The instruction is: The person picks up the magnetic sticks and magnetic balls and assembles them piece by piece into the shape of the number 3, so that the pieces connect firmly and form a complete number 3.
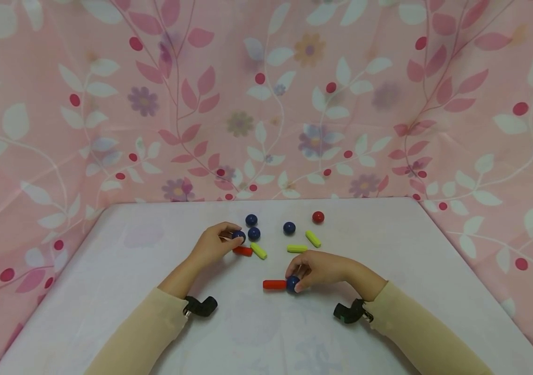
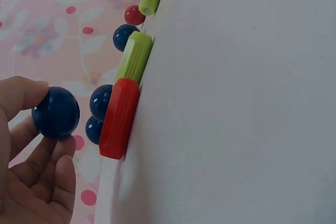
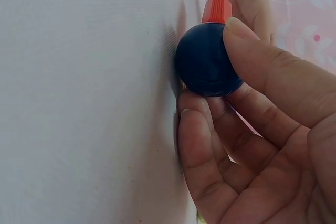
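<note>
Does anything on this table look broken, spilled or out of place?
Nothing stands out: no damage or spill shows. The left grip holds a blue ball; the right grip holds another blue ball against a red stick. The other balls and sticks lie scattered on the white table.

We are seeing dark blue on the left-held ball (image 1: 238, 237), the right-held ball (image 1: 292, 284) and three loose balls (image 1: 289, 228), while a lone ball (image 1: 318, 217) is showing red. We are finding two red sticks (image 1: 274, 285) and three bright yellow-green sticks (image 1: 313, 238). Our sleeves (image 1: 140, 333) are showing plain beige, our wrist devices (image 1: 204, 307) black. We are noting a white tabletop (image 1: 257, 338) and pink cloth (image 1: 229, 47) that is carrying white and deeper-pink leaves (image 1: 207, 80), purple and orange flowers (image 1: 309, 50), and crimson dots (image 1: 331, 87).
</note>
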A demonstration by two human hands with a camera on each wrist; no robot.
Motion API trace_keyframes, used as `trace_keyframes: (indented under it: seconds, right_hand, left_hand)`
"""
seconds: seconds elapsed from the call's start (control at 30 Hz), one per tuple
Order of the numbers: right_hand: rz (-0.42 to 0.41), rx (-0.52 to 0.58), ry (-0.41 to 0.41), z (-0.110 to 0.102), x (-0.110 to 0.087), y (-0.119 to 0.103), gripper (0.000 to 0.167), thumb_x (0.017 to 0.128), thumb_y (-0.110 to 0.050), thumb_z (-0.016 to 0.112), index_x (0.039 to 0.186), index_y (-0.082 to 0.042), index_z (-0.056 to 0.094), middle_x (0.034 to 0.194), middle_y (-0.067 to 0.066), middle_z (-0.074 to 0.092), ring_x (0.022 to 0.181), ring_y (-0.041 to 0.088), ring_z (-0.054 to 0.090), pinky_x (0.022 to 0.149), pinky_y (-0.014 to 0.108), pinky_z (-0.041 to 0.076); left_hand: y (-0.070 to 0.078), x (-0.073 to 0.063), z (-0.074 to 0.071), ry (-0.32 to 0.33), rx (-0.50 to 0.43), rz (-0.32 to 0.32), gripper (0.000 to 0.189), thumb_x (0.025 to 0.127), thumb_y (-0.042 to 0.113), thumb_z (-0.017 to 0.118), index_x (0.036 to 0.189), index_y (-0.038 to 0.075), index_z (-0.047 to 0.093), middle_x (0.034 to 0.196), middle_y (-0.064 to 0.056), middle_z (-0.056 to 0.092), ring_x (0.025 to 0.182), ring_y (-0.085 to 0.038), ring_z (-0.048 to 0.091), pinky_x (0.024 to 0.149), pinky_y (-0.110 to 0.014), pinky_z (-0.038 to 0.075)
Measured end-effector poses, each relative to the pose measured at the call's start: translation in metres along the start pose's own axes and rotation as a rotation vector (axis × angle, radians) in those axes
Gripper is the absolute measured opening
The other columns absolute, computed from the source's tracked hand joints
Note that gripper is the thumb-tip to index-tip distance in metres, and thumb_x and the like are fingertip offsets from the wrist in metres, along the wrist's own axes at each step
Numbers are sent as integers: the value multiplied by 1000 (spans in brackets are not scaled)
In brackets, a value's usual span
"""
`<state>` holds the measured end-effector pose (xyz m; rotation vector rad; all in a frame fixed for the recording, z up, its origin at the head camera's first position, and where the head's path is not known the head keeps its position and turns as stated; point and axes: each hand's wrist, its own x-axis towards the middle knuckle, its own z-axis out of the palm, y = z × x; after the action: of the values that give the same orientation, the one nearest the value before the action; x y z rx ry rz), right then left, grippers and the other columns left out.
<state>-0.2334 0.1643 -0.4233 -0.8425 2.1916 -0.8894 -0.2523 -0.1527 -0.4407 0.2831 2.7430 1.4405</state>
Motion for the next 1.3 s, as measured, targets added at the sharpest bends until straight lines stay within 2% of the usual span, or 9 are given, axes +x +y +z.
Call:
trace_keyframes:
  seconds: [0.1,0.37,0.63,0.83,1.03,1.3]
  right_hand:
    - [-6,7,3,0,0,2,25,86,-16,81,109,-19,71,100,-8,67,93,15,62,84,28,51]
    - [-20,17,6,1,0,4,26,86,-17,81,109,-19,71,100,-8,67,93,15,62,85,28,52]
    - [-32,28,14,2,0,3,26,86,-15,81,109,-17,71,100,-7,68,91,16,62,83,27,52]
    - [-10,23,16,2,-1,4,26,85,-17,81,109,-19,71,99,-7,67,91,16,62,83,28,52]
    - [-14,13,14,2,-1,3,25,86,-17,81,109,-20,71,99,-7,67,92,16,62,84,28,52]
    - [-21,-11,17,2,0,4,25,86,-19,81,110,-20,71,99,-9,67,92,15,62,84,28,52]
  left_hand:
    - [2,-5,0,-5,5,23,37,91,29,75,123,12,68,107,0,68,99,-21,61,80,-33,52]
    - [5,-16,3,-53,-1,29,30,90,31,76,117,18,71,106,3,68,97,-18,61,82,-33,52]
    - [5,-24,2,-192,-10,54,26,88,31,78,111,19,73,93,3,68,87,-17,62,74,-31,52]
    - [5,-30,6,-285,8,89,29,87,34,79,110,17,73,93,4,68,88,-16,61,75,-30,52]
    - [3,-33,9,-346,18,83,30,87,34,80,111,18,73,92,5,68,86,-15,62,72,-29,52]
    - [5,-38,13,-424,17,89,25,87,31,79,110,21,74,94,6,67,91,-16,60,81,-30,51]
